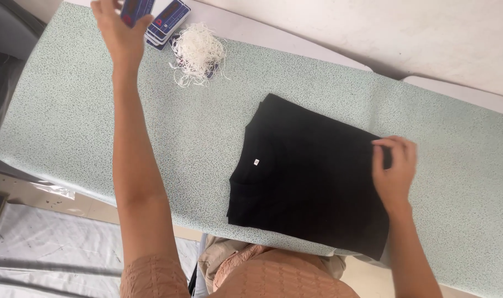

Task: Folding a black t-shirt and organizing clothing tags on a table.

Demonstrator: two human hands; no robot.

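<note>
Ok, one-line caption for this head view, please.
Left hand lifts a card from a stack of cards beside white strings; right hand pinches the folded black T-shirt on the speckled green table.

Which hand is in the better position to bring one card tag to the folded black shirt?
Probably the left. The left hand already holds a card tag above the stack of tags, beside the white strings. The right hand is occupied, pinching the far edge of the folded black shirt.
</note>
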